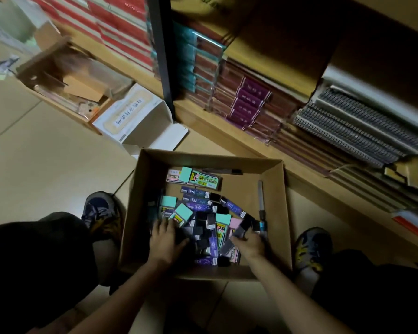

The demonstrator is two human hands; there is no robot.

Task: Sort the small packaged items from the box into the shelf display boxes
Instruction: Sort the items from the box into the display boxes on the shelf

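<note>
The cardboard box sits on the floor between the person's shoes, just below the shelf. Packs lie heaped in its near half, most with their long axes running across the box, some slanted. Two more packs lie apart near the far wall, also crosswise. A pen lies along the right wall, pointing away. The left hand rests flat on the heap, fingers spread. The right hand curls around a dark pack, tilted up and away. A white box stands open by the shelf.
</note>
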